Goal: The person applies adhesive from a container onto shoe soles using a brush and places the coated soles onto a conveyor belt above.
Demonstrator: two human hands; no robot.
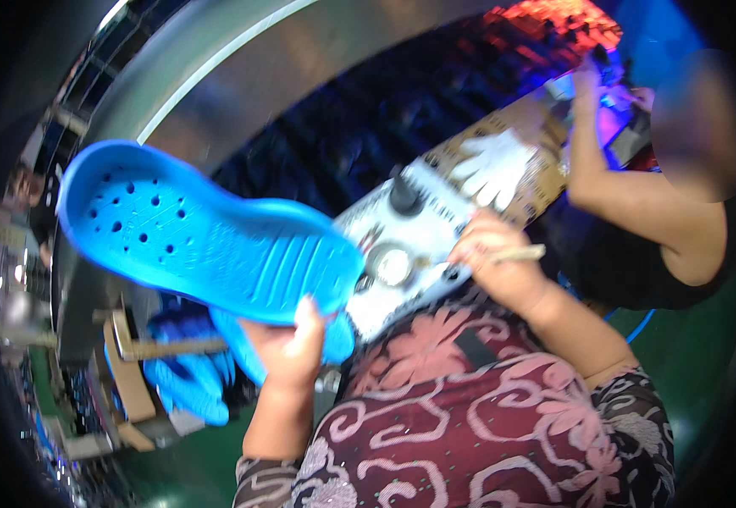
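My left hand [287, 343] grips a bright blue shoe sole [215, 233] by its narrower end, thumb at the rim and fingers beneath. The sole is tilted with its inner face showing, round holes at the broad end and ridges toward my hand. In my right hand [499, 262] is a thin brush [520, 254] with a pale handle, its tip pointing left toward a small round dish [391, 265] with something white in it. That dish stands on a printed white sheet [423, 182], near a dark conical object [404, 196]. The brush is apart from the sole.
A second blue sole [339, 341] shows partly behind my left hand. More blue soles [190, 385] lie at the lower left beside a cardboard box [131, 372]. White gloves [495, 165] rest on cardboard beyond the sheet. At right, a co-worker's arm [630, 190] reaches toward a purple-lit spot. A curved metal machine edge [207, 76] runs along the back.
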